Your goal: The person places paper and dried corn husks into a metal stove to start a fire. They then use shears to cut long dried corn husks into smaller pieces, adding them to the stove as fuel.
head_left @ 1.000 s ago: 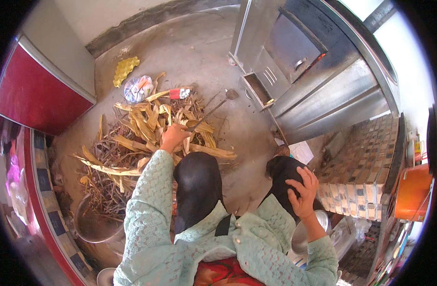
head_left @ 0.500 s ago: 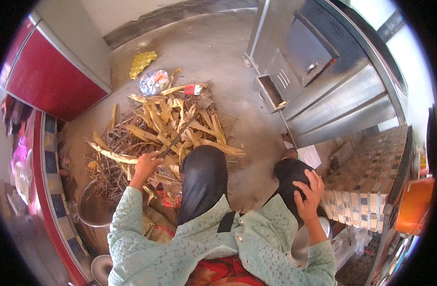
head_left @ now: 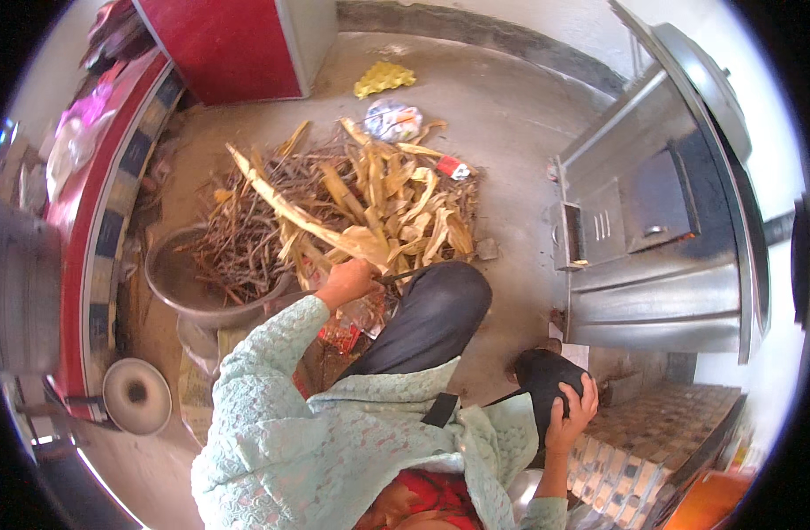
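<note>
My left hand (head_left: 346,283) is closed around a thin dark stick (head_left: 398,276), whose end lies across in front of my left knee. Just beyond the hand, a long pale dried stalk (head_left: 290,208) slants over a heap of dry corn husks (head_left: 369,190) and brown twigs (head_left: 246,238). Whether the fingers also touch that stalk, I cannot tell. Below the hand, red wrappers (head_left: 339,336) lie partly hidden by my sleeve. My right hand (head_left: 571,411) rests on my right knee, fingers spread a little and holding nothing.
A wide metal basin (head_left: 180,287) with twigs in it stands left of my arm; a smaller pale bowl (head_left: 137,396) is nearer. A metal stove (head_left: 656,300) with a pulled-out drawer (head_left: 565,234) stands right. Beyond the heap lie a plastic bag (head_left: 393,121) and yellow egg tray (head_left: 384,79).
The view has turned left, so the heap and stove appear farther right. My left hand keeps the stick, which now points right rather than away. My right hand stays on my knee.
</note>
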Demonstrator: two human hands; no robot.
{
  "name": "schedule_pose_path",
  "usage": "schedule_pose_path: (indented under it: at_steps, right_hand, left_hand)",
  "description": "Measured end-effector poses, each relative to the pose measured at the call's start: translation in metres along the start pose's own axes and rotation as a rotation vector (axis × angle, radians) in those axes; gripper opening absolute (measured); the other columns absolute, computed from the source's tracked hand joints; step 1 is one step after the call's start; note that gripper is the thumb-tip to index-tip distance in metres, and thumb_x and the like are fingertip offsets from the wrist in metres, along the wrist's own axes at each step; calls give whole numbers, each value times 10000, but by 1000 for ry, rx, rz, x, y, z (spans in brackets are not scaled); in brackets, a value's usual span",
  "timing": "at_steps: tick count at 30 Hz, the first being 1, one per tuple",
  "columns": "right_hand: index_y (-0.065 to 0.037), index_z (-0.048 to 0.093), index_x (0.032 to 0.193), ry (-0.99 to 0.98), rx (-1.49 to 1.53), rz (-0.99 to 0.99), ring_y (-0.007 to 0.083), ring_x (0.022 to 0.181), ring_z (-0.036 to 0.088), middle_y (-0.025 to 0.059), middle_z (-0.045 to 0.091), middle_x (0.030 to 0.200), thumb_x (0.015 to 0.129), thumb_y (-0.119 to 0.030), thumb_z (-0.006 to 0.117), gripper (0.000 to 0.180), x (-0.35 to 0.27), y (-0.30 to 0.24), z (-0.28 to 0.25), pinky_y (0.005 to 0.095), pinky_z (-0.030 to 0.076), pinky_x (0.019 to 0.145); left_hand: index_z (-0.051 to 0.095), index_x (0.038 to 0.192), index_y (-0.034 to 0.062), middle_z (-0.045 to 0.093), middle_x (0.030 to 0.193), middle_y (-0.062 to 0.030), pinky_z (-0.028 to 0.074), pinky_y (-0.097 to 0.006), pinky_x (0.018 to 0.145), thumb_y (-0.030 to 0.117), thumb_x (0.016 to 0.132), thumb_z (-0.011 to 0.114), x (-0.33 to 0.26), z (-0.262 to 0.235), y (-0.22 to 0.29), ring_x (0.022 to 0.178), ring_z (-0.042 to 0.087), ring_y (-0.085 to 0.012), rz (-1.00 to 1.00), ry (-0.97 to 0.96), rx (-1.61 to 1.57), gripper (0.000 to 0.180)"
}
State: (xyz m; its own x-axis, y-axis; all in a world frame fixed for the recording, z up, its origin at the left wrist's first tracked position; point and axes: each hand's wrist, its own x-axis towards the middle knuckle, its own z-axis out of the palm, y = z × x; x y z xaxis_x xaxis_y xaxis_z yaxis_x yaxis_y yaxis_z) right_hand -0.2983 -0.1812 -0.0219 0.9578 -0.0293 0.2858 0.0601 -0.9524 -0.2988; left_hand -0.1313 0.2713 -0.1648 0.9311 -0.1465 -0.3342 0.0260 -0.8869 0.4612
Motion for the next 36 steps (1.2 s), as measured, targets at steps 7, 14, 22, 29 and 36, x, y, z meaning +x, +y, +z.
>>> schedule_pose_path:
  at_steps: [7,14,22,29,36]
  right_hand:
    - [-84,659,991,-22,-25,-9,366,1263,368,143,465,1342,825,-204,531,241,0,-2,1,484,243,1043]
    - [-75,654,996,-37,-10,-39,367,1268,364,147,464,1343,858,-254,510,268,5,-5,2,486,244,1047]
    - [-73,654,991,-19,-21,-42,370,1264,369,153,474,1333,807,-214,537,259,3,-2,4,480,244,1051]
    - [-85,659,993,-24,-38,-30,364,1255,378,145,479,1327,788,-181,556,248,1,0,5,473,250,1047]
    - [-90,661,1002,-22,-39,-38,363,1252,381,144,477,1327,786,-166,564,248,0,0,5,476,250,1047]
  left_hand:
    - [667,1087,266,674,831,-125,515,-424,651,377,745,697,-59,-9,-10,768,657,-309,-40,117,-121,361]
    - [586,1205,264,665,744,-139,508,-413,632,353,745,713,-98,11,-11,713,651,-327,-159,259,-288,486]
    - [624,1139,212,686,788,-119,510,-376,684,302,704,737,-105,32,-10,743,662,-307,-271,363,-535,458]
    - [615,1164,184,673,796,-156,503,-407,701,292,715,710,-71,27,-7,780,655,-319,-321,285,-508,471]
    - [624,1165,190,673,843,-198,515,-416,746,326,689,742,-29,59,-7,822,659,-334,-317,335,-476,508]
